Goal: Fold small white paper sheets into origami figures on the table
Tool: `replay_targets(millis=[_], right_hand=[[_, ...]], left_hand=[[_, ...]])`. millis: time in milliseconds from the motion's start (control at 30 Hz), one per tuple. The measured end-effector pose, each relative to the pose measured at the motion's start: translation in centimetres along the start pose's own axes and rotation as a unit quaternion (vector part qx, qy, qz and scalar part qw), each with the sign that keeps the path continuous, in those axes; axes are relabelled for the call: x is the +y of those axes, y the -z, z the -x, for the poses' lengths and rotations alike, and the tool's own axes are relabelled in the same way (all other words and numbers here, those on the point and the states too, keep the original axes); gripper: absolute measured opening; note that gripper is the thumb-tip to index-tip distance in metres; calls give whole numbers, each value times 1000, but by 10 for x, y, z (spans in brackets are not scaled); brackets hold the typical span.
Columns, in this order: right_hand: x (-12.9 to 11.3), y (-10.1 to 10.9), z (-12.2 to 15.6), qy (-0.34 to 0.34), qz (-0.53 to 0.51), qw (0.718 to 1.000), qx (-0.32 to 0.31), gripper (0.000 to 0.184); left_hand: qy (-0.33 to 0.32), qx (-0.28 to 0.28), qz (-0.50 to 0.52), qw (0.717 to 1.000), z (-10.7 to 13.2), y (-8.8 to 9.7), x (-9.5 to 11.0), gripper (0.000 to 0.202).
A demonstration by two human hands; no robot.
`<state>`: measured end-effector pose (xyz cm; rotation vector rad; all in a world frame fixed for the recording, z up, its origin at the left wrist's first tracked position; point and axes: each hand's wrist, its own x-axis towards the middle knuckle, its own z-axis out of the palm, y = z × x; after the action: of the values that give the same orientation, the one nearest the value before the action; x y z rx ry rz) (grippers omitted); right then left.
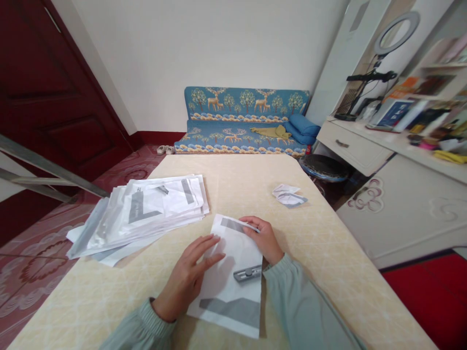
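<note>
A white sheet of paper (229, 287) with grey printed blocks lies on the table in front of me. A grey picture of a slotted tool (248, 273) appears printed at its right edge, where the paper looks folded. My right hand (263, 237) pinches the sheet's upper right edge between thumb and fingers. With fingers apart, my left hand (195, 267) rests on the sheet's left side. To the left is a stack of similar printed papers (171, 199), some apparently in clear sleeves. A small crumpled, folded paper (290, 195) sits farther off on the right.
The table (321, 272) has a patterned cream cover. Beyond it stands a blue sofa (233, 131) with a deer pattern. At right are a round black stool (324, 167) and a white cabinet (412, 204) crowded with items. Metal bars (54, 167) cross the left side.
</note>
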<state>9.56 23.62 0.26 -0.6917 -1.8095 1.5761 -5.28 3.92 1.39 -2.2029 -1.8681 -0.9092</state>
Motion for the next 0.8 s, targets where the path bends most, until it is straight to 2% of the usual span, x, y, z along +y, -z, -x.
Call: replay_targets(millis=[100,233,333,433,533,700,800], right_hand=[[-1,1,1,-32,-36,999,-8,25],[1,1,2,-50,-72,996,-6,27],[3,5,1,-70,-121,990,23,33],[4,9,-1,-91,-155,983,35,39],[3,10,-1,-80,-131,988,31,38],[-1,5,-2,-18,-6,999,44,27],[1,5,-3,-4,29,998,55,22]], left_hand=[[15,17,-19,1000,-1,-3,0,62],[-26,-28,-64,997,-3,-9,2,65],[-13,-46,-93,995,-2,-9,-3,70],[24,-20,-96,995,0,-8,-11,72],[27,1,-84,996,-2,-7,-12,70],[-77,-75,-66,992,-11,-3,4,50],[-131,-104,-50,985,-13,-1,11,42]])
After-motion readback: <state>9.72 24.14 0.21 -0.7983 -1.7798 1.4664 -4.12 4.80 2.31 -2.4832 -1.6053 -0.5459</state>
